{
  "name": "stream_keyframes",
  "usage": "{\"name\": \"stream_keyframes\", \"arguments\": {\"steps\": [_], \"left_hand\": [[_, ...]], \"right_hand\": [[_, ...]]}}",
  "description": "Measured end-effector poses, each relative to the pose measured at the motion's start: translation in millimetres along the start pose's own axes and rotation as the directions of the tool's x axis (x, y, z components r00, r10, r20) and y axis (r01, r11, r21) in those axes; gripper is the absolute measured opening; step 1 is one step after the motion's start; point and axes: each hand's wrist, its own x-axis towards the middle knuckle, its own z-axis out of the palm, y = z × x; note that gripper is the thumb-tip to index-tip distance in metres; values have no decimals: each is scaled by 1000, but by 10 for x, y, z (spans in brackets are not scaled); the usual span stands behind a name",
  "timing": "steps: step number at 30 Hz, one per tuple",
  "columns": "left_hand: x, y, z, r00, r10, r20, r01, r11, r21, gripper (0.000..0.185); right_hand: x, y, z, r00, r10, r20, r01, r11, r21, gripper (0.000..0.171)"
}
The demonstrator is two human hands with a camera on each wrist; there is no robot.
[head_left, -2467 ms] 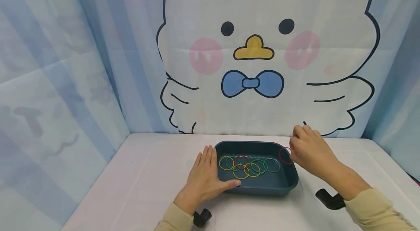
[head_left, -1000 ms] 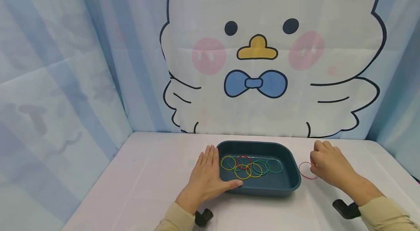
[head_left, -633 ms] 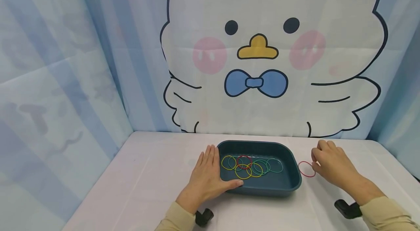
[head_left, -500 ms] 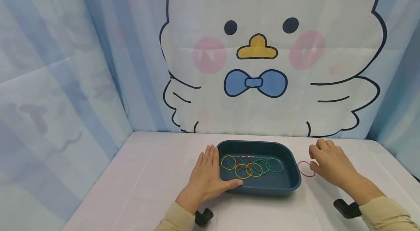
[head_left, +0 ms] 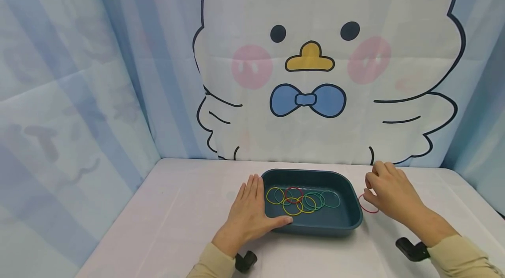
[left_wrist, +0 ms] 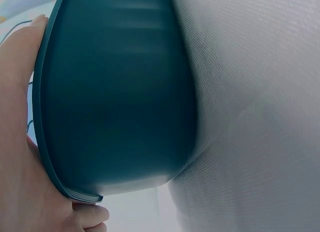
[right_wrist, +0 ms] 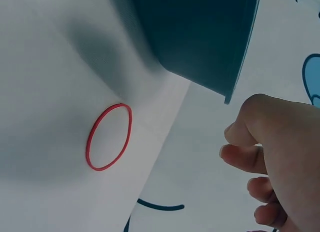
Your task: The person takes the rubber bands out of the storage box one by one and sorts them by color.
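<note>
My left hand (head_left: 252, 216), fingers straight, rests on the left rim of a dark teal tray (head_left: 311, 229), with its thumb over the front edge. Inside the tray lie several thin rubber bands, among them a red band (head_left: 293, 187), a yellow band (head_left: 293, 215) and a green band (head_left: 339, 199), some overlapping. Just right of the tray, one red rubber band (right_wrist: 88, 147) lies flat on the white table. Above that band hovers my right hand (head_left: 390, 190), fingers loosely bent and holding nothing; it partly covers the band in the head view.
The white tabletop (head_left: 158, 225) spreads on both sides of the tray. A printed cloth (head_left: 304, 137) with a cartoon bird hangs behind it. Black bent pieces (head_left: 412, 249) sit by both wrists.
My right hand carried the red rubber band out from the tray, laid it on the table to the right and let go. It has since lifted slightly and shifted left. The left hand stayed.
</note>
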Motion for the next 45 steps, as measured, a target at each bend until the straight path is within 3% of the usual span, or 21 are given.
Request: {"name": "stream_keyframes", "arguments": {"steps": [19,33,45], "left_hand": [[2,7,-3,1000,-6,10,6,1000,-8,127],[10,11,10,1000,2,1,-2,1000,-5,127],[12,22,13,1000,-2,11,2,1000,-6,127]], "right_hand": [[124,-182,-87,1000,25,-11,-26,999,-45,34],[182,-265,-75,1000,5,-9,-5,1000,-24,29],[229,-404,-11,998,7,58,-8,1000,15,19]]}}
